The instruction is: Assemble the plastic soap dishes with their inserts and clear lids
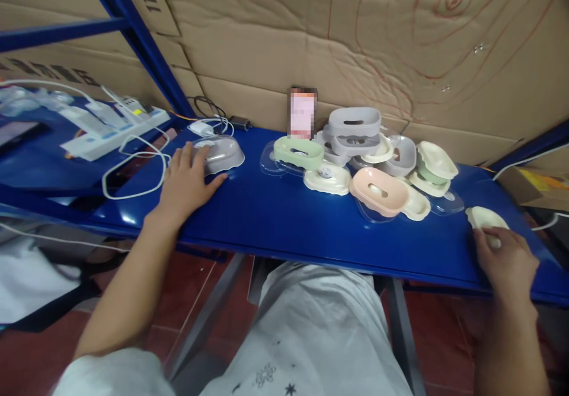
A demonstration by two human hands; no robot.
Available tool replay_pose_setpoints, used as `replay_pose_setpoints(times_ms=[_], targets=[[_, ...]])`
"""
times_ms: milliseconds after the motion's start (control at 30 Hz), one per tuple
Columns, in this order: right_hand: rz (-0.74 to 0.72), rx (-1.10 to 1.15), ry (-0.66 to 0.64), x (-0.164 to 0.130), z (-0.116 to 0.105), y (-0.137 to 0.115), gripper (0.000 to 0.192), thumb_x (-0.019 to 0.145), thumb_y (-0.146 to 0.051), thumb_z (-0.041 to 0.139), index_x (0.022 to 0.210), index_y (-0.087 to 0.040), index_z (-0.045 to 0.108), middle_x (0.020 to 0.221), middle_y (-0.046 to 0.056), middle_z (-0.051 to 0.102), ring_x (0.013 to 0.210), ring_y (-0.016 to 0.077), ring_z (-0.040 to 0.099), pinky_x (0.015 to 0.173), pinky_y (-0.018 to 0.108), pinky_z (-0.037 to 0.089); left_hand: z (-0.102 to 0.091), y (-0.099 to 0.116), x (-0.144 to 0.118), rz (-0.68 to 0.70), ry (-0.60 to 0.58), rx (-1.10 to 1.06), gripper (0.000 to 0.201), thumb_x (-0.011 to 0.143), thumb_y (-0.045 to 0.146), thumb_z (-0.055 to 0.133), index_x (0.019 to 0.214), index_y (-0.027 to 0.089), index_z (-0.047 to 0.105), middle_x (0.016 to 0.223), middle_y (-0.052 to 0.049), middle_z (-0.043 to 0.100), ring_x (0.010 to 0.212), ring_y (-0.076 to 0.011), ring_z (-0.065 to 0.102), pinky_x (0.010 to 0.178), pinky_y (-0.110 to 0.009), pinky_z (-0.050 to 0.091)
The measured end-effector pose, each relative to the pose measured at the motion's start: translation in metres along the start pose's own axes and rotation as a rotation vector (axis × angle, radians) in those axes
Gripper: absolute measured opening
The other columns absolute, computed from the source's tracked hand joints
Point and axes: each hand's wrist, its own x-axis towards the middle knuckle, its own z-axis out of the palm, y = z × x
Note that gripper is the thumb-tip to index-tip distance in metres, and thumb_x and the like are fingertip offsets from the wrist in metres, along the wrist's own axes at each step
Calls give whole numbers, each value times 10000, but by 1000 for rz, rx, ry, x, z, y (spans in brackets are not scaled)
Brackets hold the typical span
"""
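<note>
On the left, my left hand point(189, 176) rests with fingers spread, its fingertips at the near side of a grey soap dish point(224, 154) turned upside down. At the right end of the table my right hand point(507, 259) is closed on the near edge of a cream soap dish point(486, 217). Between the hands lies a loose group of soap dishes: a green one point(299, 152), a peach one point(379, 191), stacked grey ones point(354, 122) and several cream pieces, one of them a flat cream tray point(328, 179). Clear plastic pieces point(272, 159) lie among them.
A phone point(302, 113) leans on the cardboard wall point(249, 46) behind the blue table point(267, 218). A power strip point(118, 134) and white cables point(133, 196) lie at the left. An open cardboard box point(528, 188) stands at the right.
</note>
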Motion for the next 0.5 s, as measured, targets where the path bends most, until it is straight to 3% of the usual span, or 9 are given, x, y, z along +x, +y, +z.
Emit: replay_pose_setpoints(times_ms=[100, 200, 300, 367, 433, 500], targets=[[-35, 24, 79, 7, 7, -13, 400, 927, -673, 701, 1130, -353, 828, 869, 167, 759, 810, 436, 736, 639, 562, 470, -8, 4, -4, 13, 36, 73, 850, 1001, 821, 557, 1537, 162, 595, 1610, -124, 516, 1537, -523, 450, 1263, -764, 345], [7, 79, 101, 10, -1, -50, 499, 930, -528, 764, 1416, -418, 744, 1182, 182, 800, 1115, 507, 748, 815, 631, 536, -17, 8, -21, 80, 23, 29, 754, 1003, 790, 601, 1471, 201, 631, 1481, -109, 513, 1384, -460, 592, 1197, -694, 478], [38, 177, 103, 7, -22, -121, 500, 973, -381, 735, 1457, -500, 697, 1300, 107, 793, 1233, 476, 731, 1008, 626, 548, -21, 17, -50, 215, -40, -101, 660, 996, 729, 668, 1450, 252, 627, 1426, -90, 489, 1303, -367, 630, 1154, -566, 561], [-20, 287, 85, 3, -37, -180, 458, 994, -330, 703, 1441, -429, 724, 1247, 107, 808, 1184, 445, 760, 1041, 639, 566, -21, 31, -73, 320, -106, -167, 570, 1000, 639, 719, 1427, 272, 633, 1398, -91, 497, 1347, -354, 595, 1184, -543, 543], [-219, 447, -149, 0, -46, -238, 503, 1009, -321, 711, 1509, -354, 669, 1331, 108, 778, 1243, 397, 745, 1060, 624, 595, -17, 54, -95, 403, -166, -247, 518, 977, 574, 774, 1396, 294, 652, 1401, -96, 506, 1357, -343, 588, 1180, -520, 546], [-478, 611, -438, 0, -49, -288, 594, 1013, -442, 739, 1577, -321, 598, 1533, 142, 670, 1414, 388, 648, 1133, 607, 583, -9, 80, -112, 502, -243, -332, 513, 948, 496, 830, 1397, 315, 659, 1428, -104, 517, 1343, -326, 597, 1148, -482, 570]])
